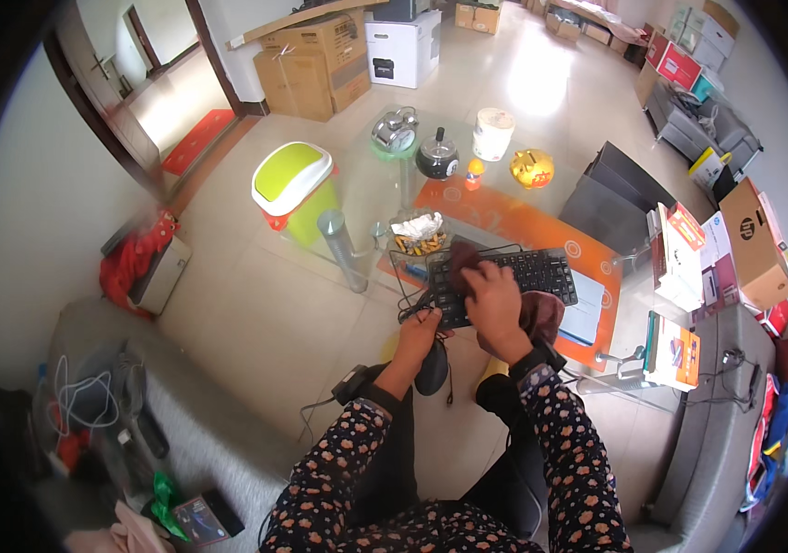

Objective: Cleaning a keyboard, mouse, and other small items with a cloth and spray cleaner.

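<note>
A black computer keyboard (539, 269) lies tilted over the near edge of a glass table. My left hand (423, 335) grips its near left corner, with cable strands beside the fingers. My right hand (494, 301) holds a dark red cloth (542, 314); one part of it rises past the fingertips over the keys, another hangs beside the wrist. Below my left hand a black computer mouse (432, 370) hangs off the table's edge. Just behind the keyboard stands a glass ashtray (418, 242) with cigarette butts and crumpled white tissue.
The table also bears an alarm clock (394, 131), a round black ashtray (437, 157), a tissue roll (493, 135), a gold piggy bank (532, 169) and books (672, 349). A green and white bin (295, 183) stands left. Grey sofas (207, 408) flank both sides.
</note>
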Demonstrator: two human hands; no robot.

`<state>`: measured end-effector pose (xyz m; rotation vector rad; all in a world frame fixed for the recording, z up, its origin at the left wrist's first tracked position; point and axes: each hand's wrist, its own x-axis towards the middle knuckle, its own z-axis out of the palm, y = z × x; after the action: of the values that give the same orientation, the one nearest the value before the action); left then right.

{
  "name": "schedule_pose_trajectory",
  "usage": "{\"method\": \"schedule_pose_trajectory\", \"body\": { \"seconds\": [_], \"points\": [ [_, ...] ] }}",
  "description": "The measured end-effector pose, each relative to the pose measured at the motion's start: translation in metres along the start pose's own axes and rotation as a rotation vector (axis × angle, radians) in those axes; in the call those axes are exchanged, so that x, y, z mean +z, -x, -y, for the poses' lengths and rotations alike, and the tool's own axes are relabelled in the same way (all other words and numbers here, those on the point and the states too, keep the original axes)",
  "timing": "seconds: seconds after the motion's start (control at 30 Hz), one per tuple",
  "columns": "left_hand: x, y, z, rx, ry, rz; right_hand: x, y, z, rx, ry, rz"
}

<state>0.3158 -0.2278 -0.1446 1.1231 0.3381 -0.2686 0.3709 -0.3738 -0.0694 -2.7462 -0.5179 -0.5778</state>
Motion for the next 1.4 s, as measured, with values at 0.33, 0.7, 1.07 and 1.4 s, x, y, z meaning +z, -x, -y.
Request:
{"method": "schedule_pose_trajectory", "body": {
  "seconds": [0.33, 0.7, 1.07, 1.4],
  "points": [
    [-0.006, 0.001, -0.001, -0.027, -0.100, -0.011, -0.045, 0.035, 0.014, -0.152, -0.371, 0.339],
    [0.005, 0.006, -0.004, -0.035, 0.056, -0.012, 0.010, -0.018, 0.006, -0.080, 0.025, 0.059],
    [-0.016, -0.013, 0.026, 0.115, -0.099, -0.071, -0.026, 0.029, 0.026, -0.158, -0.404, 0.299],
    [-0.007, -0.001, 0.005, 0.009, -0.022, 0.009, -0.063, -0.012, -0.094, 0.348, -0.609, -0.034]
  ]
}}
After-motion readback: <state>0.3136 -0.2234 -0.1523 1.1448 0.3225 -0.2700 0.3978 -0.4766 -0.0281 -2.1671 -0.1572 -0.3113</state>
